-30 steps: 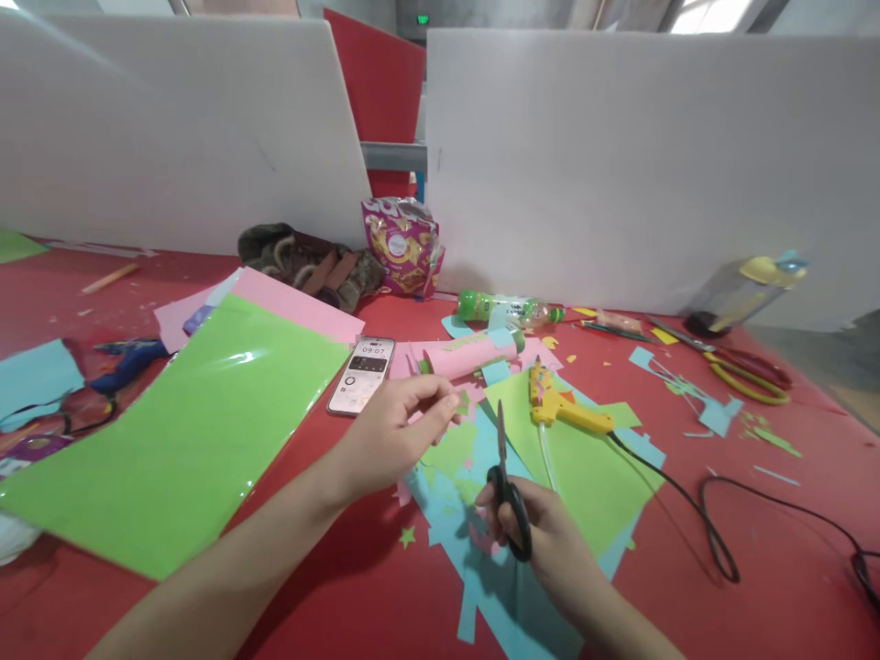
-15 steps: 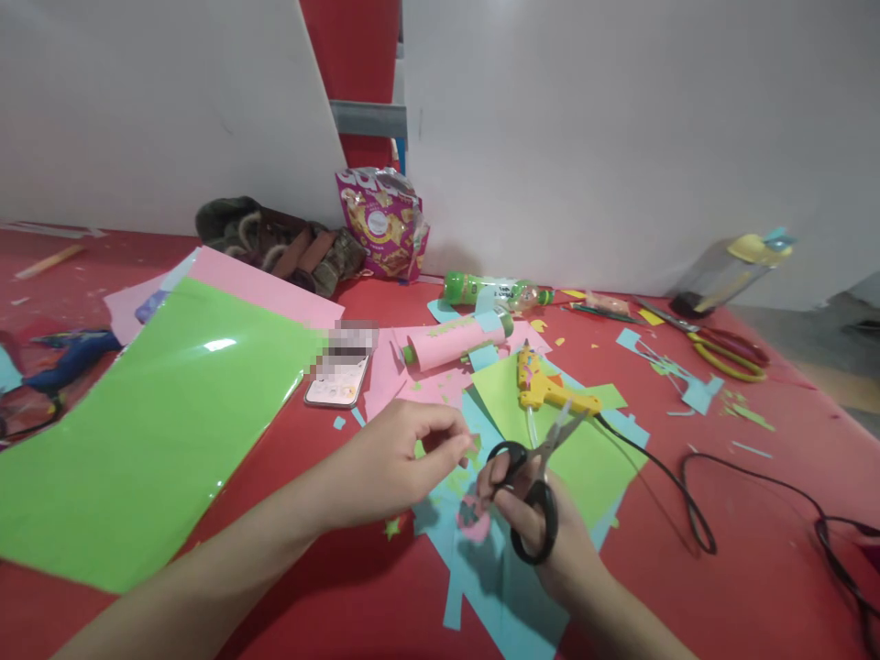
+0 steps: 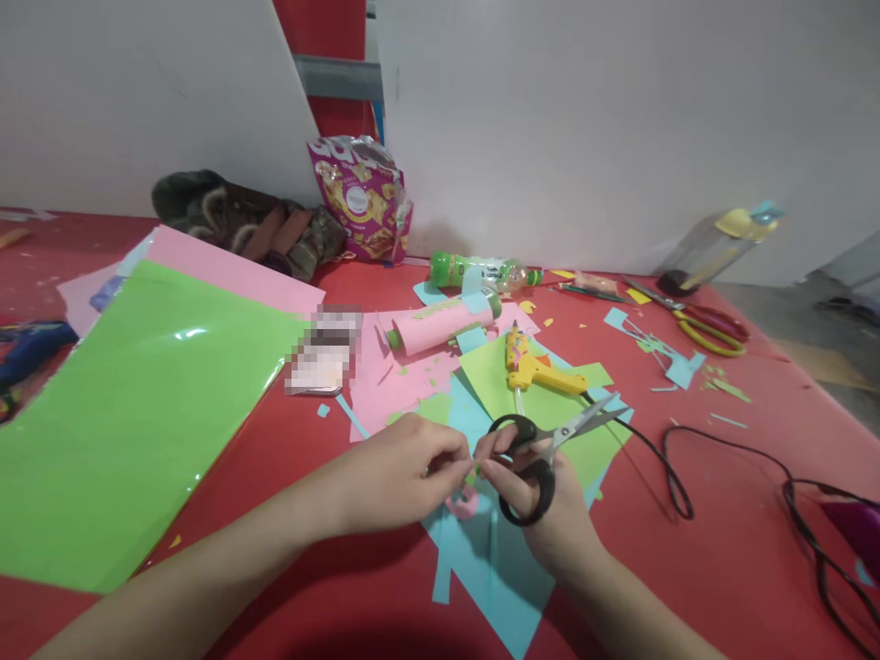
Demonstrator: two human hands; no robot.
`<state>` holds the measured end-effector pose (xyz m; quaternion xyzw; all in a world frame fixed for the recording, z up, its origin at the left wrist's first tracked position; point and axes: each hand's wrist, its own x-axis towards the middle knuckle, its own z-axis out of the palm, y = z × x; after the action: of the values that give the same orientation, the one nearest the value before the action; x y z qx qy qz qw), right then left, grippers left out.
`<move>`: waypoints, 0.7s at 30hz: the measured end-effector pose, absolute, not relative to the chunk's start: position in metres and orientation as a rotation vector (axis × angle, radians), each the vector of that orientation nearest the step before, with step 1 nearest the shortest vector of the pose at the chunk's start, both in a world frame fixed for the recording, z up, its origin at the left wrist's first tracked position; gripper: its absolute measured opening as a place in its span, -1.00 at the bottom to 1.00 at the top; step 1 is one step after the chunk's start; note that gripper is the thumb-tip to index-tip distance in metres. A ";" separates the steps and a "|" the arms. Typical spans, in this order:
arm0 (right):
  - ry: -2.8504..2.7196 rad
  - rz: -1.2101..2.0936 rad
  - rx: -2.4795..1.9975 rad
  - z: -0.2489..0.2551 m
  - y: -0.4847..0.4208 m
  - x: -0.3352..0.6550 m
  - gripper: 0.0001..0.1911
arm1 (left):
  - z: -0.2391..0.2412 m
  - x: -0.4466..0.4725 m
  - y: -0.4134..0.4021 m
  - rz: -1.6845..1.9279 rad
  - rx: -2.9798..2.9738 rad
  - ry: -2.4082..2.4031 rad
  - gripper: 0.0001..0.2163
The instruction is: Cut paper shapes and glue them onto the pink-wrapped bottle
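Observation:
My right hand [image 3: 560, 513] is closed around scissors [image 3: 565, 433] with black handles, hooked over the fingers. The blades point away to the right, slightly apart. My left hand [image 3: 419, 472] is pinched, and its fingertips meet those of my right hand over a tiny piece of green paper [image 3: 472, 476], partly hidden by the fingers. Just below the fingertips is a curled pink paper piece [image 3: 466, 503]; whether it is held or lies on the sheet I cannot tell. Blue paper [image 3: 512, 587] lies under both hands.
A yellow glue gun [image 3: 540, 371] with a black cord rests on green paper beyond my right hand. Behind lie a pink-wrapped roll [image 3: 440, 327], a green bottle [image 3: 481, 272] and a snack bag [image 3: 361, 202]. A phone [image 3: 323, 353] and large green sheets [image 3: 158, 412] are left; larger scissors [image 3: 708, 328] lie right.
My hands have come together at the fingertips. The scissors have tipped over to the right, their blades now pointing sideways rather than up. The whole view has shifted a little.

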<state>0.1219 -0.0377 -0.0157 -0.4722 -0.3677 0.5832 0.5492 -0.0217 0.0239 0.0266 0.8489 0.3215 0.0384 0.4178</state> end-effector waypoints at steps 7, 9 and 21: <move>-0.926 1.385 -1.190 -0.015 -0.036 0.122 -0.81 | 0.022 -0.020 0.023 0.084 2.106 0.782 -0.75; -0.935 1.384 -1.207 -0.015 -0.036 0.122 -0.81 | 0.020 -0.019 0.023 0.087 2.108 0.783 -0.75; -0.952 1.290 -1.323 -0.016 -0.034 0.123 -0.80 | 0.017 -0.017 0.026 0.129 2.038 0.854 -0.76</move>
<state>0.1231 -0.0344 -0.0157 -0.5488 -0.3949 0.5351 0.5065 -0.0170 0.0257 0.0166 0.8234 0.3449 0.0522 0.4476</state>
